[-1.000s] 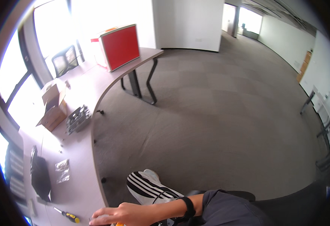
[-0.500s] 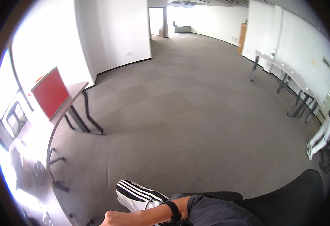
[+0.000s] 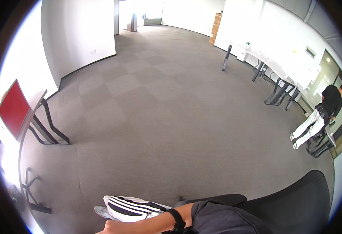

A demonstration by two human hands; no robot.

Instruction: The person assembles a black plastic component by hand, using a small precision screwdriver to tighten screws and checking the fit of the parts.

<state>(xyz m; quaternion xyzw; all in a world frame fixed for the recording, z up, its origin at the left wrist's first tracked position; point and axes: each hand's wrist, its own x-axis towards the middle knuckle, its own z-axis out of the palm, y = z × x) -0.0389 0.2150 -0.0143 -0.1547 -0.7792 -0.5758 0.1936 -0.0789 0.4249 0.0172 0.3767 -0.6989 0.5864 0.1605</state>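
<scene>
At the lower edge my right hand (image 3: 109, 227) is partly in view, cut off by the picture's border, so its fingers do not show. My right forearm (image 3: 147, 225) reaches leftward from a dark short sleeve (image 3: 225, 218), with a black strap (image 3: 177, 219) near the elbow. Beneath the arm is my leg in white trousers with black stripes (image 3: 134, 206), ending in a light shoe (image 3: 102, 212). Whether the hand touches or holds anything is hidden. My left hand is out of view.
A black chair (image 3: 295, 199) stands at the lower right. On the left is a desk (image 3: 39, 96) with a red panel (image 3: 14, 109). Tables (image 3: 270, 64) line the right wall, where a person in black (image 3: 331, 103) stands. Cardboard boxes (image 3: 215, 29) are stacked far off on carpet (image 3: 171, 128).
The view has swung to the right, so the desk and red panel sit farther left. More of the standing person shows. My shoe has come into sight; the right arm stays nearly as before.
</scene>
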